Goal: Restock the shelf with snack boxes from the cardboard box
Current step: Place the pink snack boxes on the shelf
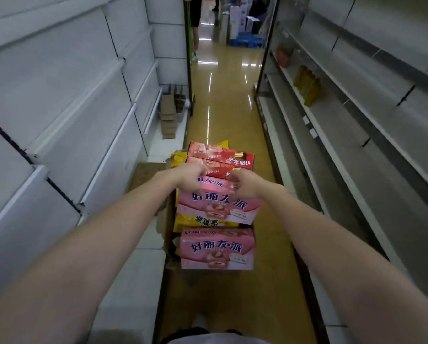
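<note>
Item 1: your left hand, arm stretched forward and down, wrist bent, fingers curled over the far left top edge of a pink snack box; it grasps that box.

Item 2: your right hand, arm likewise extended, knuckles up, fingers curled onto the right top edge of the same pink box; it too grasps it. The box sits between your two hands, face toward you, level or nearly so.

Item 3: red snack boxes, just beyond your grip, stacked and touching the held box's far side.

Item 4: yellow snack box, directly beneath your grip, partly hidden.

Item 5: second pink box, below and nearer to you than your grip, upright.

Item 6: cardboard box, its brown wall showing left of and below your grip; the snack boxes stand in it on the aisle floor.

Item 7: shelf, white, to the left of your grip.
</note>
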Action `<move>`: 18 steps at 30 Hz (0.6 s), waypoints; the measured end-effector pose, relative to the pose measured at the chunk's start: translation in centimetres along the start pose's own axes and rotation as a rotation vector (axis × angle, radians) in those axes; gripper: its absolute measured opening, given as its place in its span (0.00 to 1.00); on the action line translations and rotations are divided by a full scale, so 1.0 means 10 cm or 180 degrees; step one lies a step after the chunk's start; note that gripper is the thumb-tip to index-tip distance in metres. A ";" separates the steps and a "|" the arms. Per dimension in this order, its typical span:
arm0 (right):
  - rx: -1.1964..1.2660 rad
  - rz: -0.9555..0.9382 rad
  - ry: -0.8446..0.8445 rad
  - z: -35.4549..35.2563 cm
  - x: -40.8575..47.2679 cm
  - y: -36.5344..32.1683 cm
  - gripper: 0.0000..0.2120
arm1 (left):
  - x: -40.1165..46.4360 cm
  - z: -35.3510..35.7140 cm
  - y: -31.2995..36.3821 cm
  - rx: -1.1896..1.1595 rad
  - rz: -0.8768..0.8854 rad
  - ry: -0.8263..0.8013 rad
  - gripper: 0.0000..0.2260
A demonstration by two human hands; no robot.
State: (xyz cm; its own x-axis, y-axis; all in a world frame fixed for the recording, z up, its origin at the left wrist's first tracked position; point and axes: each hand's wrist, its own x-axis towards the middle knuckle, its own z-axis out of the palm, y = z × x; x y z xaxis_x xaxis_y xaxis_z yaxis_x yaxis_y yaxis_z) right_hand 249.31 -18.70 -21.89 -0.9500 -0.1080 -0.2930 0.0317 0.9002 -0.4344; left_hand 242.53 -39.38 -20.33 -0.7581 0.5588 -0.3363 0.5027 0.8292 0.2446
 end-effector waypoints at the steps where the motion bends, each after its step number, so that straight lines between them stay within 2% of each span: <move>1: 0.0031 0.0012 -0.0033 -0.10 -0.01 0.00 0.34 | 0.01 -0.11 0.02 0.0032 0.0016 -0.0015 0.29; 5: 0.0010 0.0057 0.0033 -0.49 -0.12 0.04 0.38 | 0.13 -0.48 0.15 0.0045 0.0128 -0.0168 0.29; 9: 0.0044 0.0185 0.0276 -0.81 -0.26 0.15 0.34 | 0.35 -0.74 0.36 0.0035 0.0309 -0.0282 0.27; 15: 0.0018 0.0637 0.0866 -1.21 -0.68 0.45 0.29 | 0.69 -0.94 0.94 -0.0022 0.0991 -0.0230 0.28; 18: -0.0040 0.0936 0.1052 -1.35 -0.96 0.67 0.27 | 0.79 -0.97 1.36 0.0033 0.1541 -0.0005 0.28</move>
State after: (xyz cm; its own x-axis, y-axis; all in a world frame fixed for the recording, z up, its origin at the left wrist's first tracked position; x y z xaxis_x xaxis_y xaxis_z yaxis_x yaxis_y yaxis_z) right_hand 254.46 -5.94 -10.43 -0.9495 0.2925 -0.1135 0.3137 0.8777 -0.3622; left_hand 239.32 -23.86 -10.87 -0.4353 0.8806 -0.1873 0.8017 0.4738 0.3643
